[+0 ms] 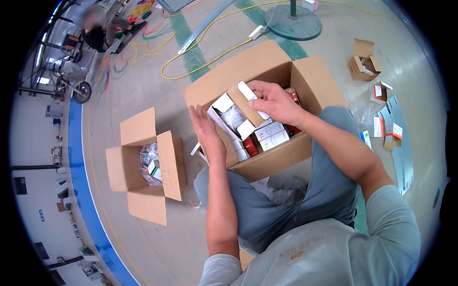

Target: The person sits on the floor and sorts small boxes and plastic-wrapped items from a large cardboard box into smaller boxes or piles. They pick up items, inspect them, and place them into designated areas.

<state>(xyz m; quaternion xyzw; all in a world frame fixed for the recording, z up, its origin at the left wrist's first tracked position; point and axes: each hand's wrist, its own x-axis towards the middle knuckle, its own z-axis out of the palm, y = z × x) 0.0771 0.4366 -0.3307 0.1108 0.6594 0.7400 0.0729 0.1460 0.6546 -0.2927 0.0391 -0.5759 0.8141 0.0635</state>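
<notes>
A large open cardboard box [269, 167] stands on the floor in front of my folded legs. Over its left part is a small carton [245, 105], white and brown, with its flaps spread and a clear plastic bag [232, 117] inside. My right hand [274, 102] has its fingers closed on the far right flap of this carton. At its left side my left hand [207, 132] is held with the fingers stretched out, close to the carton's wall; whether it touches is hard to see. Below the carton lie several white boxes [274, 139] and a red part [250, 146].
To the left stands an open cardboard box [125, 169] holding plastic bags. A small brown box [363, 67], opened cartons [379, 126] and grey-blue metal strips [403, 148] lie right. Beyond are a yellow cable [210, 65] and round stand base [293, 26]. A person [95, 35] sits far left.
</notes>
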